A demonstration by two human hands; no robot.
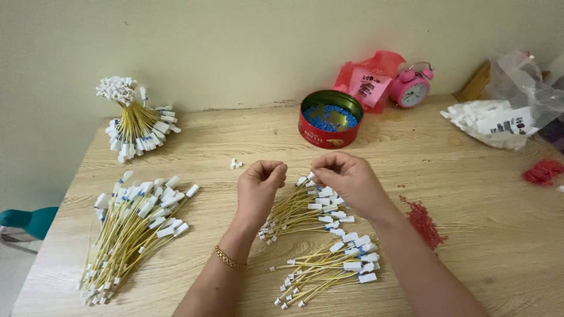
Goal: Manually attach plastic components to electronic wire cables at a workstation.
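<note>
My left hand [259, 186] and my right hand [348, 181] hover close together over the middle of a wooden table [458, 194], fingers pinched. The right hand's fingertips touch the white connector end of a yellow wire in the pile of wires [305, 208] beneath it. What the left hand pinches is too small to tell. A second small pile of yellow wires with white plugs [332, 267] lies nearer me. A gold bracelet sits on my left wrist.
A large heap of wires [132, 226] lies at the left, a tied bundle [135, 120] at the back left. A red round tin of blue bits [330, 118], a pink alarm clock [412, 87], bags of white parts [496, 120] and red bits [424, 223] lie behind and right.
</note>
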